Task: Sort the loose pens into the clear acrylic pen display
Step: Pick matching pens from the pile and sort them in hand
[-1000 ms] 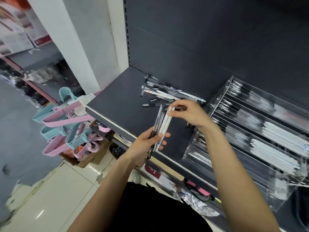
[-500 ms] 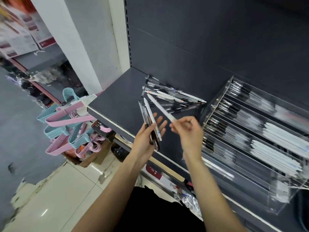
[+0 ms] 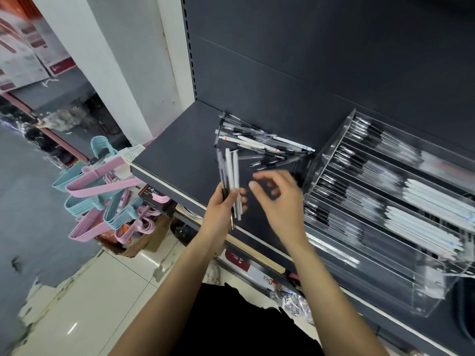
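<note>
Slim plastic pens, white and black-capped, stand fanned in the left hand (image 3: 223, 207), gripped by curled fingers. The right hand (image 3: 279, 201) is blurred, fingers loosely bent, holding nothing. A loose pen pile (image 3: 259, 143) lies on the matte dark shelf (image 3: 180, 152), left of the clear acrylic display (image 3: 385, 201), whose tiered rows hold pens.

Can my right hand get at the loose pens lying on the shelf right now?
Probably yes. The right hand holds nothing and hovers just in front of the loose pens. Nothing lies between them, and the left hand with its bundle of pens stays off to the side.
</note>
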### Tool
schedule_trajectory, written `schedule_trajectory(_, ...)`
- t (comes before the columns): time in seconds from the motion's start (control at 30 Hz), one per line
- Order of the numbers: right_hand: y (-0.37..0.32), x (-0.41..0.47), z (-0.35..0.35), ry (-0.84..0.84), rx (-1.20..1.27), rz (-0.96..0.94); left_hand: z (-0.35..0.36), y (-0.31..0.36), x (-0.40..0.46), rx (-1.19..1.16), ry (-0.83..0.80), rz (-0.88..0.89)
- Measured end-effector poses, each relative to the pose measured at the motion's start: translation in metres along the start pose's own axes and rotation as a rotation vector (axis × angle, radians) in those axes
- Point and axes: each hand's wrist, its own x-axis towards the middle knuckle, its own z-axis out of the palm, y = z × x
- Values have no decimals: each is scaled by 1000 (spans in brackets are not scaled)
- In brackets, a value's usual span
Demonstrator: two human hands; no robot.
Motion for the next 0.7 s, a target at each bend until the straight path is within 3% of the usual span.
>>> schedule_trajectory(0.07, -7, 21, -7, -102, -126, -133, -9, 3, -6, 209, -121, -10)
schedule_trajectory(0.17, -10, 55, -16, -445, -321, -278, -20, 10, -14, 399, -275, -90)
schedule_trajectory(0.27, -8, 76, -23, -745, -371, -255, -27, 17, -17, 454, -353, -145)
schedule_trajectory(0.4, -12, 79, -26, -896, -294, -232, -32, 23, -21, 543, -437, -176)
schedule_trajectory(0.47, -15, 77, -27, -913, -257, -244, -34, 22, -22, 597, -474, -171)
schedule_trajectory(0.57, -17, 79, -42, -807, -251, -265, -42, 21, -23, 694, -454, -151)
schedule_trajectory(0.7, -10, 74, -76, -411, -126, -220, -48, 19, -21, 540, -231, -87)
